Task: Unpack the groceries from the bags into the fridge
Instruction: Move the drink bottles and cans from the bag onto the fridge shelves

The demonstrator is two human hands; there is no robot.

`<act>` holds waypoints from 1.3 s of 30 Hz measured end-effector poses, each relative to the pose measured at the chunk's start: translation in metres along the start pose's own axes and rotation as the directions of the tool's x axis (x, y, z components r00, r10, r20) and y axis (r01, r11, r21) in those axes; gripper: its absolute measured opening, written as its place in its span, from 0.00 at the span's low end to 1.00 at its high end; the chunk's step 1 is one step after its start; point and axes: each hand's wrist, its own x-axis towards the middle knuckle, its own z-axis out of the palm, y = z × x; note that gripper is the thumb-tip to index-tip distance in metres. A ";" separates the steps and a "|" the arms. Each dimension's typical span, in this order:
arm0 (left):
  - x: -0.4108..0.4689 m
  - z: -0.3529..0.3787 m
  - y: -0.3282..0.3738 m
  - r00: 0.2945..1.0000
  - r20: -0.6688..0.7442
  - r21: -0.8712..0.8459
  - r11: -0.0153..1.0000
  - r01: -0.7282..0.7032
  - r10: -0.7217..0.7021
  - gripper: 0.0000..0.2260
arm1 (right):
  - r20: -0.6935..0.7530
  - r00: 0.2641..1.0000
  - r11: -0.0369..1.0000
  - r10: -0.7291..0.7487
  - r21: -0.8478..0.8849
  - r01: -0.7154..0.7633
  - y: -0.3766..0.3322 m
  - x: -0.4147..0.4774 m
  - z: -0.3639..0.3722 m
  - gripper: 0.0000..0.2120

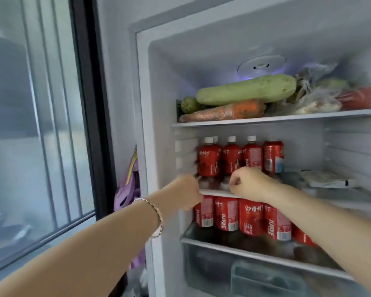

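Middle shelf (212, 192): white-edged, inside the open fridge (141, 103); white-capped, red-labelled juice bottles (209, 159) stand upright at its left, with a red can (273, 156) just beside them.
Left hand (189, 189): curled at the leftmost bottle's base; I cannot tell whether it grips.
Right hand (248, 183): fingers curled by the bottle bases; hold unclear.
Top shelf (266, 118): a smooth pale gourd (246, 90) lies on a film-wrapped carrot (234, 111).
Open room: shelf space between the can and a flat white packet (328, 179).

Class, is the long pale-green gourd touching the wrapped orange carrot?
Touching: the head view shows the long pale-green gourd lying directly on the wrapped orange carrot.
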 end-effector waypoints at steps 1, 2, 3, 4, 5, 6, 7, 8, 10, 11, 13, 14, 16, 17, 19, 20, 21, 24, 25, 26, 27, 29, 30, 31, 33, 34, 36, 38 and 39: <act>-0.018 0.000 -0.008 0.998 0.062 -0.048 0.999 0.003 -0.001 0.12 | 0.012 1.000 1.000 -0.013 -0.005 0.013 -0.014 -0.012 0.003 0.06; -0.037 0.001 -0.018 0.992 0.127 -0.059 0.998 0.020 -0.013 0.11 | 0.016 0.999 1.000 -0.029 -0.002 0.029 -0.028 -0.023 0.009 0.06; -0.055 0.002 -0.029 0.982 0.186 -0.050 0.998 0.042 -0.032 0.11 | 0.026 0.999 0.999 -0.046 0.011 0.045 -0.043 -0.034 0.015 0.07; -0.071 0.003 -0.042 0.974 0.221 -0.034 0.998 0.059 -0.050 0.10 | 0.052 0.997 0.998 -0.064 0.027 0.062 -0.059 -0.044 0.021 0.08; -0.087 0.004 -0.056 0.967 0.241 -0.027 0.996 0.088 -0.079 0.10 | 0.101 0.991 0.996 -0.084 0.036 0.080 -0.077 -0.056 0.028 0.08; -0.104 0.005 -0.069 0.963 0.243 -0.022 0.991 0.128 -0.119 0.11 | 0.160 0.981 0.993 -0.112 0.041 0.106 -0.094 -0.065 0.037 0.08; -0.123 0.005 -0.083 0.958 0.236 -0.023 0.984 0.174 -0.164 0.11 | 0.213 0.966 0.990 -0.143 0.042 0.138 -0.112 -0.074 0.045 0.07; -0.143 0.006 -0.097 0.951 0.226 -0.013 0.976 0.217 -0.209 0.12 | 0.256 0.951 0.985 -0.175 0.042 0.170 -0.130 -0.081 0.054 0.07; -0.181 0.010 -0.128 0.929 0.217 -0.006 0.951 0.309 -0.300 0.13 | 0.323 0.913 0.967 -0.250 0.031 0.254 -0.168 -0.096 0.073 0.08; -0.201 0.013 -0.144 0.914 0.204 0.001 0.934 0.358 -0.351 0.13 | 0.344 0.890 0.949 -0.301 0.016 0.315 -0.188 -0.102 0.083 0.08; -0.243 0.017 -0.175 0.857 0.159 0.010 0.869 0.495 -0.490 0.11 | 0.376 0.825 0.890 -0.422 0.000 0.455 -0.229 -0.116 0.103 0.08; -0.265 0.018 -0.187 0.829 0.131 0.019 0.837 0.546 -0.544 0.10 | 0.394 0.785 0.854 -0.478 -0.002 0.521 -0.249 -0.123 0.113 0.08; -0.311 0.022 -0.207 0.750 0.092 0.025 0.754 0.656 -0.655 0.08 | 0.419 0.696 0.774 -0.583 0.024 0.633 -0.289 -0.137 0.136 0.07; -0.336 0.024 -0.215 0.696 0.078 0.007 0.699 0.715 -0.713 0.07 | 0.431 0.645 0.730 -0.631 0.050 0.681 -0.308 -0.147 0.147 0.08; -0.390 0.029 -0.223 0.579 0.015 -0.034 0.578 0.815 -0.815 0.08 | 0.429 0.544 0.636 -0.721 0.098 0.766 -0.346 -0.171 0.169 0.10; -0.419 0.032 -0.224 0.491 -0.023 -0.076 0.491 0.868 -0.871 0.09 | 0.420 0.491 0.583 -0.763 0.122 0.803 -0.364 -0.187 0.179 0.11; -0.448 0.035 -0.223 0.402 -0.052 -0.103 0.405 0.908 -0.914 0.09 | 0.411 0.435 0.530 -0.801 0.150 0.835 -0.381 -0.204 0.190 0.11; -0.535 0.046 -0.209 0.150 -0.055 -0.192 0.158 0.969 -0.987 0.08 | 0.382 0.248 0.354 -0.890 0.237 0.905 -0.429 -0.266 0.213 0.12; -0.565 0.052 -0.203 0.079 -0.028 -0.229 0.083 0.970 -0.996 0.09 | 0.371 0.179 0.291 -0.911 0.272 0.917 -0.444 -0.289 0.220 0.12; -0.595 0.058 -0.195 0.020 0.010 -0.267 0.017 0.964 -1.000 0.09 | 0.365 0.108 0.229 -0.925 0.307 0.924 -0.458 -0.314 0.226 0.12; -0.627 0.064 -0.185 -0.045 0.052 -0.300 -0.058 0.952 -0.998 0.09 | 0.361 0.039 0.170 -0.932 0.339 0.926 -0.470 -0.340 0.230 0.11; -0.689 0.075 -0.160 -0.175 0.117 -0.347 -0.206 0.915 -0.978 0.08 | 0.347 -0.094 0.050 -0.933 0.386 0.921 -0.491 -0.396 0.233 0.12; -0.719 0.080 -0.147 -0.240 0.128 -0.371 -0.270 0.888 -0.962 0.08 | 0.332 -0.160 -0.012 -0.929 0.407 0.913 -0.499 -0.425 0.234 0.13; -0.748 0.084 -0.132 -0.305 0.126 -0.388 -0.330 0.861 -0.944 0.09 | 0.318 -0.227 -0.073 -0.920 0.430 0.900 -0.507 -0.454 0.233 0.13; -0.804 0.091 -0.096 -0.462 0.086 -0.335 -0.463 0.821 -0.883 0.10 | 0.286 -0.347 -0.185 -0.893 0.471 0.863 -0.517 -0.516 0.229 0.13; -0.830 0.095 -0.077 -0.541 0.053 -0.290 -0.531 0.796 -0.839 0.11 | 0.266 -0.400 -0.235 -0.877 0.488 0.840 -0.520 -0.547 0.227 0.13; -0.884 0.103 -0.036 -0.645 0.008 -0.231 -0.629 0.742 -0.764 0.13 | 0.245 -0.494 -0.322 -0.834 0.512 0.796 -0.523 -0.611 0.222 0.13; -0.935 0.110 0.004 -0.712 -0.009 -0.183 -0.699 0.691 -0.702 0.13 | 0.243 -0.577 -0.391 -0.780 0.531 0.752 -0.524 -0.677 0.218 0.13; -0.960 0.113 0.023 -0.746 -0.010 -0.171 -0.734 0.658 -0.666 0.13 | 0.242 -0.613 -0.419 -0.752 0.543 0.728 -0.524 -0.710 0.215 0.13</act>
